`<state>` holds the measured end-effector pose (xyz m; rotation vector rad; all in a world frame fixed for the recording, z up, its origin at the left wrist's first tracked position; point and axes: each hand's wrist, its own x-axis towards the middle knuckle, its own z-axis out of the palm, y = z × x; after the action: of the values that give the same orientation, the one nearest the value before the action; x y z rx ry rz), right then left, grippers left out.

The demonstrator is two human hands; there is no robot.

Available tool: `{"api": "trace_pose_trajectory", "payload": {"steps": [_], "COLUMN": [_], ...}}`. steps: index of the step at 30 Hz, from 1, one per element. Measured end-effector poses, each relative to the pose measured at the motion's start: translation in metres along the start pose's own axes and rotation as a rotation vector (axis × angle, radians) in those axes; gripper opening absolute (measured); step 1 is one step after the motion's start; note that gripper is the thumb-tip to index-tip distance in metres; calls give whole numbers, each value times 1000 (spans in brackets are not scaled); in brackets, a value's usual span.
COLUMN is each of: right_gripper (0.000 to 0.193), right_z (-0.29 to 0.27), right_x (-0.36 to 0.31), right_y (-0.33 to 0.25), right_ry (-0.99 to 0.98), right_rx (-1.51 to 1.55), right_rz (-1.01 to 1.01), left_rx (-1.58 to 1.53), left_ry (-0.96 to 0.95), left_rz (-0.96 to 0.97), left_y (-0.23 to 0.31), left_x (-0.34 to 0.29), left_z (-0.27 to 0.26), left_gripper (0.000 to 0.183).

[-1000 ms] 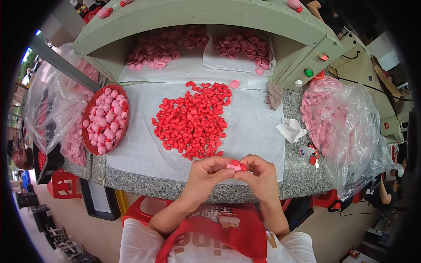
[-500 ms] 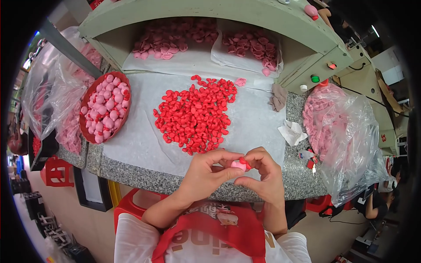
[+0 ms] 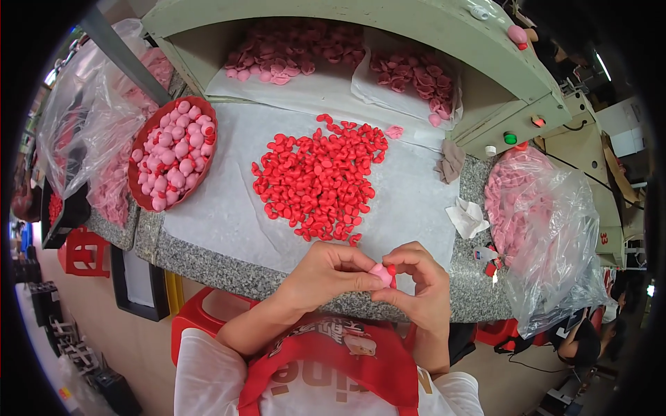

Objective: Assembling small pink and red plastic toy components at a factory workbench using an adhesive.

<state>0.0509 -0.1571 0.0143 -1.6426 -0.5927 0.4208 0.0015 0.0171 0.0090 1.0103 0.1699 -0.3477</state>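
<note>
In front of my chest, over the table's near edge, a small pink rounded piece (image 3: 380, 273) sits between my two hands. My left hand (image 3: 331, 279) pinches it between thumb and fingers. A red two-lobed piece (image 3: 392, 270) lies against its right side, and the curled fingers and thumb of my right hand (image 3: 418, 283) close around that red piece. Fingers partly cover where the two pieces meet. Just beyond my hands a heap of similar red pieces (image 3: 316, 184) spreads over a white sheet (image 3: 211, 218).
Left stands a red basket (image 3: 141, 200) full of pink pieces with red parts. A pale green cabinet (image 3: 333, 12) at the back holds pink cupped pieces (image 3: 277, 59). To the right are a grey cloth (image 3: 449, 161), crumpled tissue (image 3: 467, 218) and a clear bag (image 3: 555, 229) beside more pink pieces.
The pink piece has turned in my fingers, with the red part now upright at its right side. Both hands stay close together; the whole view has shifted slightly.
</note>
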Motion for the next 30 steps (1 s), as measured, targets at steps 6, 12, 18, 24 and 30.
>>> {"api": "trace_pose_trajectory", "payload": {"steps": [6, 12, 18, 24, 30], "right_gripper": [40, 38, 32, 37, 41], "right_z": [3, 1, 7, 5, 2], "right_x": [1, 0, 2, -3, -2], "right_y": [-10, -7, -4, 8, 3], "right_ry": [82, 50, 103, 153, 350], "right_rx": [87, -58, -96, -115, 89], "right_rz": [152, 38, -55, -16, 149], "left_rx": [175, 271, 211, 7, -460], "left_ry": [70, 82, 72, 52, 65], "left_rz": [167, 191, 221, 151, -40], "left_y": [-4, -2, -6, -17, -28], "left_x": [-5, -8, -8, 8, 20], "left_z": [5, 7, 4, 1, -2], "left_gripper": [12, 11, 8, 9, 12]}}
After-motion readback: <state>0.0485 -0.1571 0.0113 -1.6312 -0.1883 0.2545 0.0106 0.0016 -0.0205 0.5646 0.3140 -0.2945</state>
